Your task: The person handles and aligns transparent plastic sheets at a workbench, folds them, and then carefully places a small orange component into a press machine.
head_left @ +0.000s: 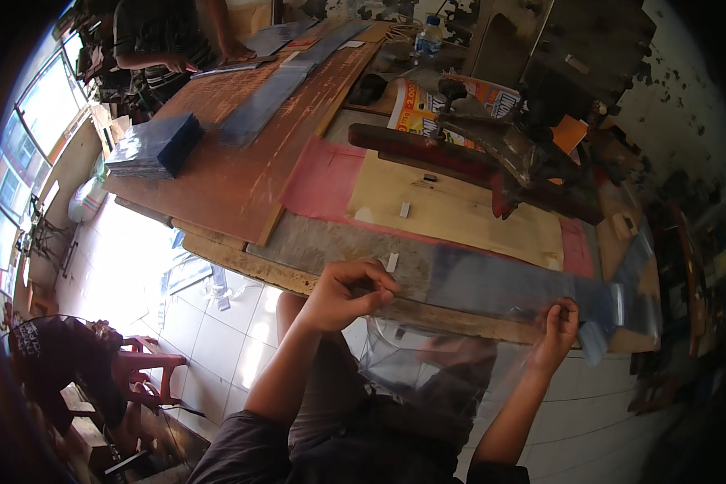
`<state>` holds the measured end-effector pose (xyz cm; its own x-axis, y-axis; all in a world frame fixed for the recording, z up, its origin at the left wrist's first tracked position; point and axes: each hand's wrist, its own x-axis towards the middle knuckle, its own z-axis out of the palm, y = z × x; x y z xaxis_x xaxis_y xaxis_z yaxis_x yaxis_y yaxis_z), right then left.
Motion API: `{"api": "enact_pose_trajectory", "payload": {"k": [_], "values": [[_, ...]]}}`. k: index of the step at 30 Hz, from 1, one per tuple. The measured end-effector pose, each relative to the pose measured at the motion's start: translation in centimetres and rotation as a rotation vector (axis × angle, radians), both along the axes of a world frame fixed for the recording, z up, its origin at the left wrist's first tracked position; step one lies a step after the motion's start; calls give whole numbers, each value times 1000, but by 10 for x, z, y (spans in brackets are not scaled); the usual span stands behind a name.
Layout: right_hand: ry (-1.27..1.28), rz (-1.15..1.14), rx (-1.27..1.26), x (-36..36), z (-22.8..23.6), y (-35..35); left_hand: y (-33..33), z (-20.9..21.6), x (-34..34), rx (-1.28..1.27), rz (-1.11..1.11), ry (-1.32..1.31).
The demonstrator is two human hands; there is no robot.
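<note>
Holding one clear plastic sheet (pixel 427 355) at the near edge of the wooden workbench (pixel 242 173), I pinch it with both hands: my left hand (pixel 348 294) is closed on its left corner, my right hand (pixel 558 324) on its right edge. Uneven pulling could crease or tear the thin film, I reckon. One stack of blue sheets (pixel 155 147) lies well apart.
</note>
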<state>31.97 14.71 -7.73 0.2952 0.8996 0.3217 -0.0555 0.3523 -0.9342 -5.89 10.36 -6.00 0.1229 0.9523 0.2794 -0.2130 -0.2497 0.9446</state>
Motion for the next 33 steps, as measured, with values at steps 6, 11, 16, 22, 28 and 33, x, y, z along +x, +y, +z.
{"api": "enact_pose_trajectory", "payload": {"k": [6, 11, 16, 22, 28, 33], "values": [[9, 3, -12, -1, 1, 0, 0, 0, 1, -32, 18, -3], [0, 9, -6, -1, 2, 2, 0, -1, 1, -73, 27, -26], [23, 21, -2, 0, 1, 3, 1, -1, 3, -58, 41, -21], [48, 75, -46, 1, 3, 0, -3, 8, 4, -130, 36, -58], [27, 7, -22, -4, 5, 1, 1, -2, 2, -12, 34, -7], [41, 20, -21, -3, 5, 1, -2, -1, 3, -71, 39, -25]]}}
